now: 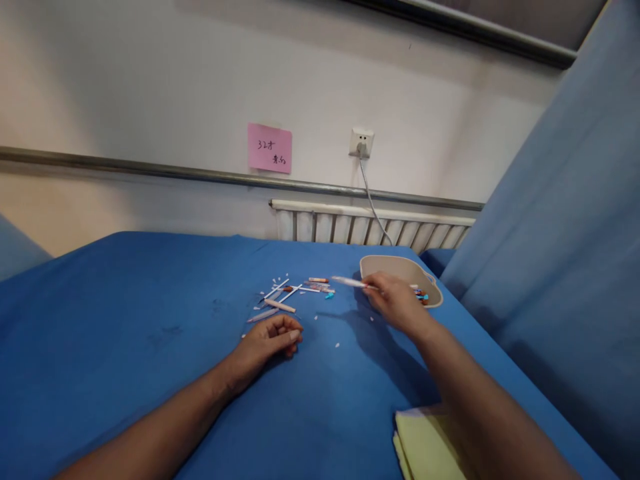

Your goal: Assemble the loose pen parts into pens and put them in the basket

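Note:
Pinched in my right hand (pixel 393 300) is a slim whitish pen-like stick (pixel 347 282), its free end pointing left above the blue cloth. That hand hovers at the front left of a beige basket (pixel 400 264) and hides part of it. My left hand (pixel 273 339) rests on the cloth with its fingers loosely curled, nothing seen in them. Just beyond it lies a loose group with a pale pink pen-like stick (pixel 280 305), thin white sticks (pixel 291 294), an orange-brown stick (pixel 319 280) and a small bright-blue piece (pixel 329 295). Their exact kinds are too small to tell.
Small white bits (pixel 337 345) are scattered on the blue-covered table (pixel 125 333). Folded yellow cloth (pixel 425 443) lies at the front right, partly under my right forearm. A white radiator (pixel 340 223), a socket with a cable (pixel 361 143) and a blue curtain (pixel 560 220) border the table.

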`<control>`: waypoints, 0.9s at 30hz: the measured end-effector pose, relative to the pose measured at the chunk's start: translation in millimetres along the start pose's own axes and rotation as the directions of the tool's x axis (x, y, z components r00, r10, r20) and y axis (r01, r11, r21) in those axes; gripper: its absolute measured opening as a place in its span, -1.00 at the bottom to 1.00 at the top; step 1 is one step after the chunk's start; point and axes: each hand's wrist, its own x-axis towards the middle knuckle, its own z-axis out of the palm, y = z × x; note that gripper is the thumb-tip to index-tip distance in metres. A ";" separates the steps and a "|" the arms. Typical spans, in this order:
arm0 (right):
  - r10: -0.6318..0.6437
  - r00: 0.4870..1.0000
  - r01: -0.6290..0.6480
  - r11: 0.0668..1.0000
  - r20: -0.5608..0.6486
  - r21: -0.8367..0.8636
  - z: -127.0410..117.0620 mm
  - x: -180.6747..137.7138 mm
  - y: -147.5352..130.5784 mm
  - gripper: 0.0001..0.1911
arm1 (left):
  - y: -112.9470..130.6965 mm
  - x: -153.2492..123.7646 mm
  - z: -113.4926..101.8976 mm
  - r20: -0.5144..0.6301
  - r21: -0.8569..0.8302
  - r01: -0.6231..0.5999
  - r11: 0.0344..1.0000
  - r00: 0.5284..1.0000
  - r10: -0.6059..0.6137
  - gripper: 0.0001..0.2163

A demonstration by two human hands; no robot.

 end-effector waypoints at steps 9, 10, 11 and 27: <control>0.339 0.911 -0.245 0.904 0.236 -0.351 -17.3 -8.5 90.5 -0.79 | -5.6 3.2 -3.4 0.010 -0.002 0.007 1.000 1.000 -0.007 -0.76; 0.345 0.901 -0.239 0.900 0.261 -0.363 -17.1 -8.9 91.0 -0.79 | -5.2 3.4 -3.3 0.010 -0.004 0.010 1.000 1.000 -0.010 -0.76; 0.350 0.895 -0.235 0.898 0.278 -0.373 -17.4 -9.1 90.8 -0.78 | -4.7 3.4 -3.1 0.009 -0.006 0.014 1.000 1.000 -0.014 -0.75; 0.441 0.873 -0.303 0.824 0.207 -0.479 -19.4 -13.9 93.3 -0.69 | 8.8 12.2 -54.9 -0.598 0.141 -0.240 0.960 0.753 0.276 -0.68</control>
